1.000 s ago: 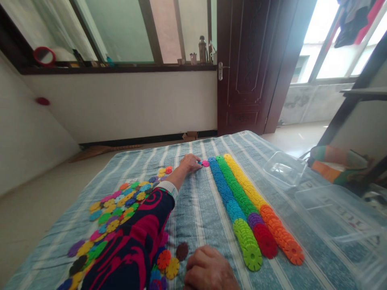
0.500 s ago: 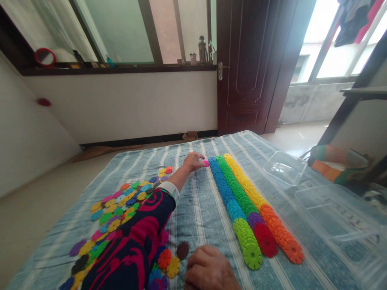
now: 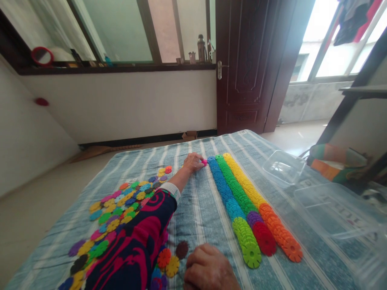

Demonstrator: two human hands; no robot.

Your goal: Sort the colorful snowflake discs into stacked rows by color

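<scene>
One left hand (image 3: 194,162) outstretched, right hand (image 3: 210,266) — curled

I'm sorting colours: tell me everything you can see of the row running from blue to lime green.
The row is a line of overlapping, plastic-looking discs: blue at the far end, lighter blue next, lime green nearest. The nearest disc has a notched rim. It lies on striped cloth, slanting right as it nears, along the left of the green, purple and red row. A pink disc at the left hand is near the row's far end; contact is unclear.
</scene>
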